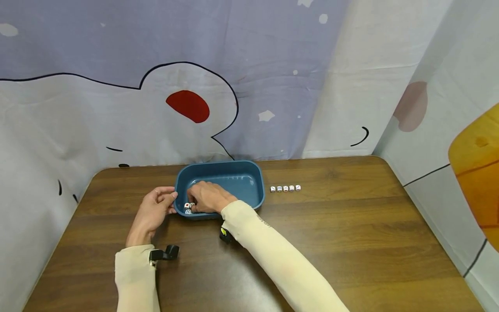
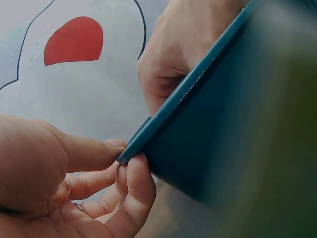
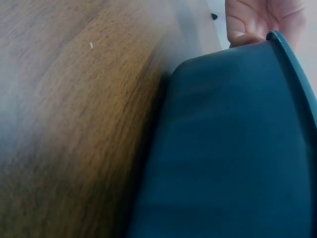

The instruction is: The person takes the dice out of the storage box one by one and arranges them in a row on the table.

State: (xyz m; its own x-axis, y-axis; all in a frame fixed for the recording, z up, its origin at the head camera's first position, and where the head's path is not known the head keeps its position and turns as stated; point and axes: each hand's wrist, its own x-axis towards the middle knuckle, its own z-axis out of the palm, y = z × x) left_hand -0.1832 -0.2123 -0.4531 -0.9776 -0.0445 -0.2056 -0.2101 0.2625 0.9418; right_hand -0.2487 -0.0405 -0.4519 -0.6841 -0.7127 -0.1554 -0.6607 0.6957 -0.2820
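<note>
A blue plastic basin (image 1: pixel 243 184) stands at the back of the wooden table. My left hand (image 1: pixel 152 211) pinches its left rim between thumb and fingers, and the left wrist view shows the thumb on top of the rim (image 2: pixel 141 136) with a curled finger beneath. My right hand (image 1: pixel 210 197) reaches over the near wall into the basin, its fingers bent down beside a few white dice (image 1: pixel 187 205) in the near left corner. Its fingertips are mostly hidden, and I cannot tell whether they grasp a die.
Right of the basin, several white dice (image 1: pixel 286 188) form a straight row on the table (image 1: pixel 351 225). Behind the table hangs a printed cloth (image 1: pixel 273 86), and another cloth side (image 1: pixel 440 143) borders the right. Both wrists wear black straps with small cameras.
</note>
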